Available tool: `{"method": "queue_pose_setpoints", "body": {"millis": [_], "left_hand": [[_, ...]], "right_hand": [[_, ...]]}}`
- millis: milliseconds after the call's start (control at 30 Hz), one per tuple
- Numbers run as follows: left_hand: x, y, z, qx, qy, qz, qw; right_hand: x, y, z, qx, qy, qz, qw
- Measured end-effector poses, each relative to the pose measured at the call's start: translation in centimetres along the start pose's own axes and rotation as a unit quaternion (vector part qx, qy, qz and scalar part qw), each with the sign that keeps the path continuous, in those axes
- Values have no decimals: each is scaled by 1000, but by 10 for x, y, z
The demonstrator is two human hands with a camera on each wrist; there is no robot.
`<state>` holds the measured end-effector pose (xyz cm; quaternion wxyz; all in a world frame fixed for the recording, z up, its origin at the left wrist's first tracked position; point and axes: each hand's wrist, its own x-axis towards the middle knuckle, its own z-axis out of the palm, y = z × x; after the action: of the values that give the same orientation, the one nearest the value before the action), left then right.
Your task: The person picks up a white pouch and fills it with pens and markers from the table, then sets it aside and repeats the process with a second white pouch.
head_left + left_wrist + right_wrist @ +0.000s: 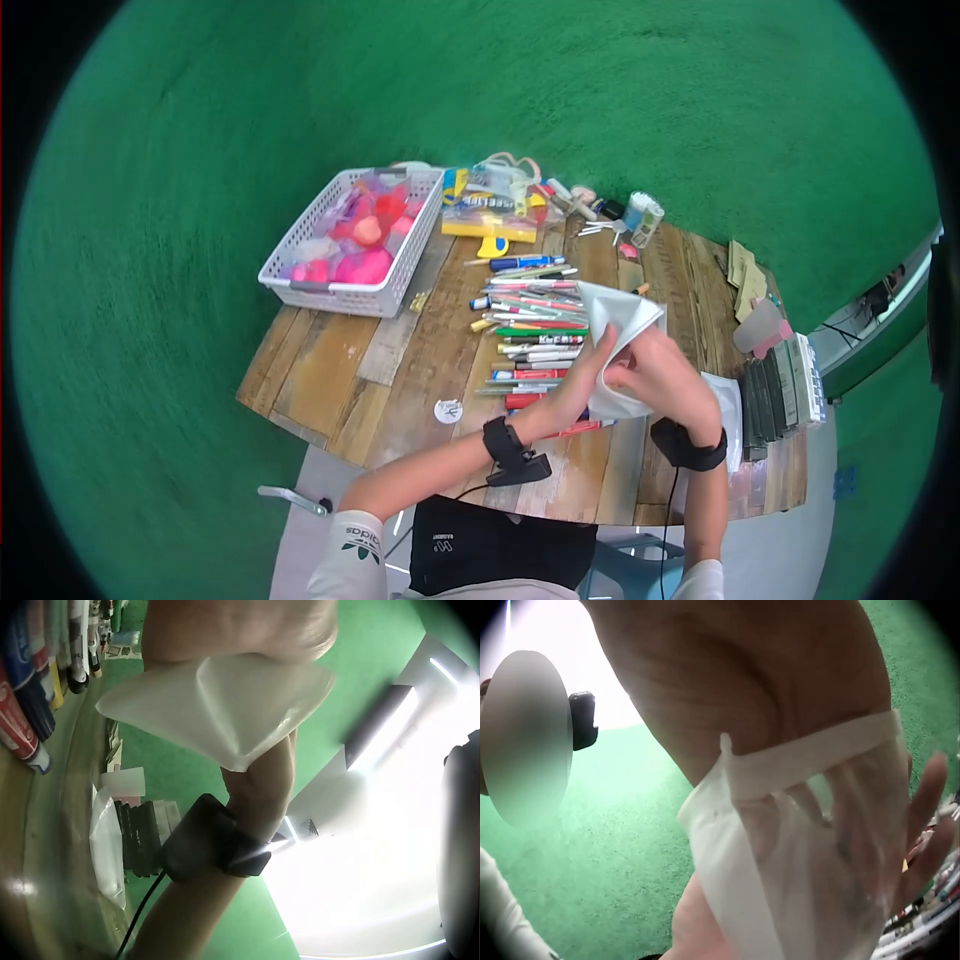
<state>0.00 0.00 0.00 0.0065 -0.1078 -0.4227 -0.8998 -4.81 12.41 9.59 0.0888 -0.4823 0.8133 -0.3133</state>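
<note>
Translucent pouch [618, 308] between both hands above the desk [333, 352]: left hand [577, 385] touches it, right hand [672, 378] seems partly inside; neither grip's closure can be told. Pens [555, 340] lie loose outside it.

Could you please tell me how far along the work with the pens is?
Laying out looks done: the pens lie in a rough column on the table. In hand is a milky bag, gripped by the left hand, with the right hand apparently inside. Filling it seems left: only fingers show through, and the pens are outside.
</note>
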Motion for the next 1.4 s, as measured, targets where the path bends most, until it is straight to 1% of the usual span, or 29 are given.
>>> {"method": "queue_pose_setpoints", "body": {"millis": [33, 67, 133, 167, 200, 267, 300, 333, 400, 567, 633, 667, 733, 767, 833, 867, 900, 933, 1000, 1033, 1067, 1100, 1133, 1200, 1267, 1300, 1333, 1367, 1400], "left_hand": [[3, 0, -7, 13, 5, -1, 1000], [3, 6, -11, 8, 8, -4, 1000], [4, 20, -18, -87, 12, -57, 995], [6, 24, -20, -125, 26, -37, 991], [4, 29, -22, -128, 19, -38, 991], [-2, 45, -27, -102, 9, -10, 995], [-1, 42, -38, -103, -10, -11, 995], [-2, 44, -39, -99, -10, -9, 995], [-8, 46, -44, -145, 28, 14, 989], [-20, 49, -56, -156, 75, -20, 985], [-22, 47, -61, -210, 55, -35, 975], [-22, 46, -63, -209, 60, -39, 975], [-19, 47, -64, -214, 67, -67, 972], [-17, 47, -64, -213, 74, -58, 972], [-16, 50, -66, -221, 90, -55, 970], [-15, 50, -67, -234, 102, -45, 966], [-16, 50, -72, -256, 73, -45, 963], [-16, 55, -73, -254, 73, -58, 963], [-18, 68, -74, -274, 103, -29, 956], [-21, 69, -83, -273, 97, -43, 956], [-24, 69, -97, -278, 90, -11, 956], [-26, 71, -109, -283, 82, 20, 955], [-28, 79, -108, -309, 106, 14, 945], [-33, 84, -117, -297, 92, 14, 950], [-36, 86, -122, -282, 89, 9, 955], [-37, 81, -131, -305, 60, 11, 950], [-37, 78, -136, -328, 32, 15, 944], [-37, 80, -133, -314, 70, 7, 947], [-38, 79, -134, -318, 72, 7, 945]], "right_hand": [[4, -2, -1, -36, -4, -23, 999], [10, 0, 3, -34, -9, -19, 999], [23, 4, 8, -73, 66, -153, 983], [31, 3, 11, -51, 85, -178, 979], [34, -1, 11, -57, 87, -175, 979], [45, -9, 13, 10, 42, -132, 990], [47, -13, 14, 42, 18, -79, 996], [51, -13, 18, 42, 19, -83, 996], [60, -8, 30, -55, 37, -191, 979], [69, -11, 53, -86, 25, -173, 981], [71, -11, 57, -88, 27, -185, 978], [72, -10, 59, -82, 27, -184, 979], [74, -8, 61, -106, 40, -148, 982], [74, -10, 60, -98, 42, -146, 983], [74, -18, 51, -42, 124, -126, 983], [73, -23, 46, -37, 126, -121, 984], [71, -29, 40, -18, 192, -127, 973], [69, -32, 35, 1, 261, -130, 957], [65, -30, 23, -5, 280, -111, 953], [64, -27, 19, 1, 272, -79, 959], [63, -22, 17, -1, 281, -67, 957], [64, -16, 15, -10, 265, -48, 963], [65, -10, 14, -18, 248, -29, 968], [68, -3, 13, -35, 236, -7, 971], [72, 8, 19, -84, 173, -27, 981], [74, 14, 23, -87, 174, -23, 981], [76, 20, 29, -93, 145, -48, 984], [78, 28, 34, -99, 114, -74, 986], [80, 37, 43, -99, 111, -72, 986]]}}
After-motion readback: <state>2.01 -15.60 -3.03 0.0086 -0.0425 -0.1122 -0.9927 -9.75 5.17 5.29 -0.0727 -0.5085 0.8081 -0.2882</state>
